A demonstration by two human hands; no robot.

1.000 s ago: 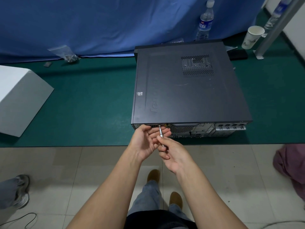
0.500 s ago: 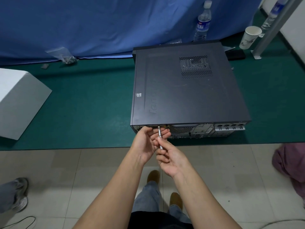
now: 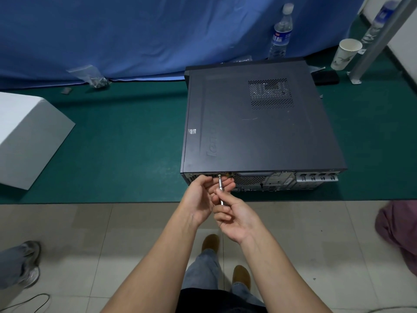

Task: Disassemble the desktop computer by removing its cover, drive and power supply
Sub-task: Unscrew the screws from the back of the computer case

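Your two hands meet at the near left corner of the desktop computer (image 3: 259, 123), which lies flat on the green desk (image 3: 124, 143) just beyond your fingertips. The case rests on its side with the dark cover (image 3: 248, 136) facing up and still in place; its long axis runs away from you, the rear panel (image 3: 282, 180) with its ports and slot brackets turned toward you and the front end pointing at the blue curtain (image 3: 135, 30).

Your right hand (image 3: 234, 215) grips a slim silver screwdriver (image 3: 220, 188), fingers curled round the lower shaft. The tool slants up and away from that hand, its tip set against a screw (image 3: 219, 175) at the top edge of the rear panel, just under the cover's lip. Your left hand (image 3: 200, 199) sits just beside it on the left, palm turned inward, fingers loosely bent and touching the shaft near the tip; whether they pinch it cannot be told.

Well beyond your hands, past the far end of the case, stand a water bottle (image 3: 281, 33) and a paper cup (image 3: 346, 54). Far off to the left of your left hand a white box (image 3: 27, 136) rests on the desk.
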